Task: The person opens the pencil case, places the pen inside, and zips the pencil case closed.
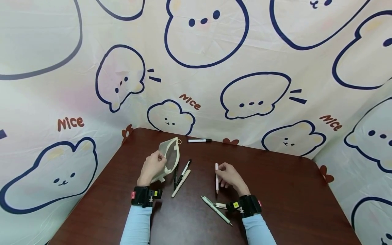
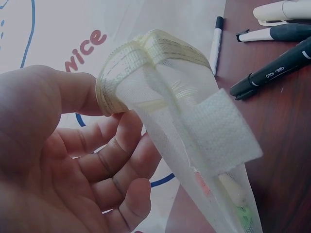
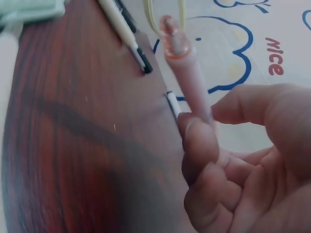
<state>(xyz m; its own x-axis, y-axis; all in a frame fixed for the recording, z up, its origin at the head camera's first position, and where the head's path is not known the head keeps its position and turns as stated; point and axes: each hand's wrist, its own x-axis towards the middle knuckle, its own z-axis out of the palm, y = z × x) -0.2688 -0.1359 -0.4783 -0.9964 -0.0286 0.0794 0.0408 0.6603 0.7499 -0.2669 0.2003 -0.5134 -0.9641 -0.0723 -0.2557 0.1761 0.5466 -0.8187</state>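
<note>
My left hand [image 1: 152,166] pinches the rim of a cream, see-through zip pencil pouch [image 1: 173,154]. The pouch's mouth gapes toward the right. Through its mesh in the left wrist view, orange, cream and green items [image 2: 245,216] show, too blurred to name. My right hand [image 1: 230,175] holds a pink pen [image 1: 216,180] between thumb and fingers, above the table and to the right of the pouch. In the right wrist view, the pen's clear pinkish tip [image 3: 176,41] points away from the palm; the fingers hide its other end.
Beside the pouch lie a black marker [image 1: 175,178], a black-and-white pen [image 1: 184,170] and a cream pen [image 1: 181,183]. A white marker [image 1: 197,140] lies by the back edge. Nearer me are a pale green pen [image 1: 215,210] and a whitish pen [image 1: 220,205], partly behind the right wrist camera.
</note>
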